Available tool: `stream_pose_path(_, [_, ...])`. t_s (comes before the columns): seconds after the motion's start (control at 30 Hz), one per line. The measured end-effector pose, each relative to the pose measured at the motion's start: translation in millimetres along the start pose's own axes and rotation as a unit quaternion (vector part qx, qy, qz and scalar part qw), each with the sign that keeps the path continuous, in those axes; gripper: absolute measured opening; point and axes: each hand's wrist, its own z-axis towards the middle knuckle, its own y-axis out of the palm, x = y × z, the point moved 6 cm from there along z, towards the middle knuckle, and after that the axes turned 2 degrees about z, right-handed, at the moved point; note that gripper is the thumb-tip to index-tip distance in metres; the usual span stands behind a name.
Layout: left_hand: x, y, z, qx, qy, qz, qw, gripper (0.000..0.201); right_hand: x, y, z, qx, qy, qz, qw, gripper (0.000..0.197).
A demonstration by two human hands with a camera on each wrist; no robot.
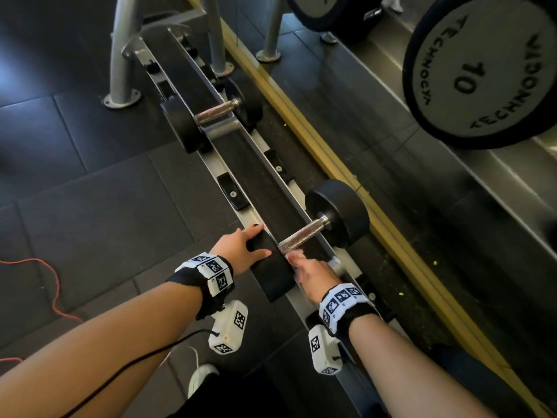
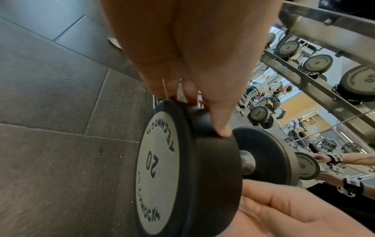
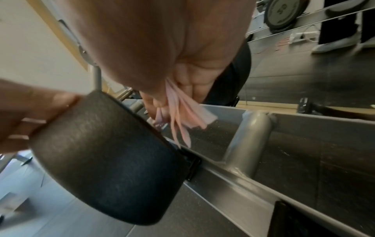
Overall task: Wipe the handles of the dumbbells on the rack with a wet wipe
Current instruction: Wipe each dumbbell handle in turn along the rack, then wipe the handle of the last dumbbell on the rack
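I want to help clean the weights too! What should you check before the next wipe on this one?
1. Wet wipe in the right hand: ok, the fingers curl round it.
2. Left hand steadying the near head of the dumbbell: ok, fingers spread on top of it.
3. Dumbbell sitting on the rack: ok, it lies across the rails.
4. Handle free to wipe: ok, the bare metal shows beyond the right hand.
5. Wipe touching the handle: cannot tell, the hand is blurred and hides it.
6. Wipe wet and clean enough: cannot tell.
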Motion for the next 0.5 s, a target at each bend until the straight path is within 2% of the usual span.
stream_pose_path(0.1, [-6, -14, -29, -0.027, -0.032, 0.03, 0.999, 0.06, -7, -18, -27, 0.02, 0.032, 0.125, 0.991, 0.035])
stream_pose_path(0.17, [-3, -33, -59, -0.026, -0.045, 0.018, 0.998, 0.051, -16, -39, -48, 0.062, 0.072, 0.23, 0.968, 0.032])
stream_pose_path(0.23, [8, -63, -93, -0.002, -0.047, -0.001, 0.999, 0.046, -38, -61, -72, 0.073, 0.088, 0.325, 0.939, 0.027])
stream_pose_path(0.4, [51, -138, -193, 0.066, -0.04, -0.163, 0.984, 0.034, -139, -118, -151, 0.053, 0.049, 0.406, 0.911, 0.025])
stream_pose_path(0.5, [73, -169, -247, 0.106, -0.027, -0.241, 0.964, 0.029, -199, -146, -196, 0.032, 0.028, 0.485, 0.873, 0.019])
